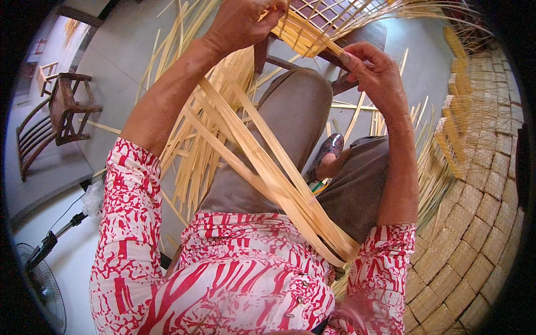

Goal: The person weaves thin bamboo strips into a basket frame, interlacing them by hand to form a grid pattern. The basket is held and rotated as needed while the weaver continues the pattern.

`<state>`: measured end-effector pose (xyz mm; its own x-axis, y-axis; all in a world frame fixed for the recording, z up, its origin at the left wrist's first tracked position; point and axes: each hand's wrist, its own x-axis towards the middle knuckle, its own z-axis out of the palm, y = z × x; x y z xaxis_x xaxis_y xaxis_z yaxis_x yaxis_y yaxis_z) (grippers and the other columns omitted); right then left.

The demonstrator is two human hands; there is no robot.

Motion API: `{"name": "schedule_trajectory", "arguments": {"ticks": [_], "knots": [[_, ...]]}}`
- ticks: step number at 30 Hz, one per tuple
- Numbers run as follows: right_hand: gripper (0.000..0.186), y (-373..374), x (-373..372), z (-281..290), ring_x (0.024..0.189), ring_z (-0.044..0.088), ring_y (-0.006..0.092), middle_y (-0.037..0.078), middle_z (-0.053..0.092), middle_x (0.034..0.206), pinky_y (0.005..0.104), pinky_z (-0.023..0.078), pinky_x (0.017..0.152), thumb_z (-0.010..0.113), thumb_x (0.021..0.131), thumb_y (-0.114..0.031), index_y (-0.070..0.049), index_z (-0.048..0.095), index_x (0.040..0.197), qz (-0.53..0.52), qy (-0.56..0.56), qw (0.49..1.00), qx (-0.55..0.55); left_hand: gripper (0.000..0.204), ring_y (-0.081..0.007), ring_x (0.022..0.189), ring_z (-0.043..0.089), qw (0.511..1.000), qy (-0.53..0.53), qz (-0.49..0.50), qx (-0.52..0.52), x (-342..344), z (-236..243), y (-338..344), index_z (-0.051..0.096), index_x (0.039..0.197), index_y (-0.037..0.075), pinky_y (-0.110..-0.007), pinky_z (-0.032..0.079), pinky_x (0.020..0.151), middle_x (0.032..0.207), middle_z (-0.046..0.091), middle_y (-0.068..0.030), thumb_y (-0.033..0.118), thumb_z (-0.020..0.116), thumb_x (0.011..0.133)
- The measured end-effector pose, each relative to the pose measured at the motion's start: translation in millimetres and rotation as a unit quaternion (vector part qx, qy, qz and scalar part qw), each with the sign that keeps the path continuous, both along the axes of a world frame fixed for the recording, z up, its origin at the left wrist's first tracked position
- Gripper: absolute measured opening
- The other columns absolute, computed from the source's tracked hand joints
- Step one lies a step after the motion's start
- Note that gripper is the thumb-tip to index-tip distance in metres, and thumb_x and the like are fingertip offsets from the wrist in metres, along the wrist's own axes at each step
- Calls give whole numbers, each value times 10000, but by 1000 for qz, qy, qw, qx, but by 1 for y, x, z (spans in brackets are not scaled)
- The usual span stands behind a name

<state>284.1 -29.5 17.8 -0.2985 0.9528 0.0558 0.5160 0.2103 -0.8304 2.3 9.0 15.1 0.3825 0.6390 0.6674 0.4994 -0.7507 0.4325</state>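
Basket: between twelve and one o'clock, a half-woven basket (pixel 298 37) with an open lattice and a solid yellow band along its near side; it is in front of my knees, between my two hands.
Left hand: just before twelve, my left hand (pixel 248 23) is bent over the basket's left corner, thumb and fingertips pinched together on its edge.
Right hand: between one and two, my right hand (pixel 375 72) grips a yellow strip (pixel 333 47) at the basket's near right corner, thumb against forefinger in a narrow pinch.
Loose ends: thin unwoven ends (pixel 416 12) fan out from the basket toward one o'clock.
Table: a dark wooden table (pixel 368 39) shows under and beside the basket.
Lap: long pale strips (pixel 262 159) lie slantwise over my brown trousers (pixel 293 106), from eleven toward five.
Floor: around nine to eleven, a heap of strips (pixel 187 167) spreads on the grey floor (pixel 117 61).
Shoe: near the centre, a dark patterned shoe (pixel 329 153) shows between my legs.
Right side: between two and three, a row of yellow baskets (pixel 459 114) with bristling ends; from three to five, a wall of stacked woven pieces (pixel 474 223).
Left side: a wooden chair (pixel 70 106) between nine and ten; a fan (pixel 42 285) at eight.
Sleeves: red and white print (pixel 129 206), pushed up to my elbows.
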Motion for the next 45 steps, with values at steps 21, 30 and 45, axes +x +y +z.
{"name": "schedule_trajectory", "arguments": {"ticks": [21, 30, 45], "knots": [[156, -1, -8, -3, 611, 551, 45, -7, 646, 722, 216, 446, 519, 661, 962, -152, -35, 720, 1046, -39, -79, 996, 20, 72, -306, 839, 640, 999, 19, -36, -2, -15, -4, 23, 701, 913, 36, -389, 514, 748, 866, 648, -129, 93, 697, 870], [199, -5, -1, -8, 664, 628, 106, 53, 685, 716, 287, 497, 596, 732, 908, -228, -34, 726, 954, -38, -23, 999, 29, 75, -303, 829, 645, 998, 36, -44, -24, -9, -1, 17, 701, 904, 39, -393, 514, 727, 848, 647, -126, 108, 699, 876], [472, -34, 91, 2, 689, 527, 87, -6, 585, 762, 253, 418, 583, 770, 877, -345, -81, 630, 1242, 88, 29, 983, -161, 121, -258, 880, 678, 989, 147, 9, 26, -23, -8, 24, 719, 1027, 55, -348, 541, 779, 940, 660, -97, 76, 659, 924]]}}
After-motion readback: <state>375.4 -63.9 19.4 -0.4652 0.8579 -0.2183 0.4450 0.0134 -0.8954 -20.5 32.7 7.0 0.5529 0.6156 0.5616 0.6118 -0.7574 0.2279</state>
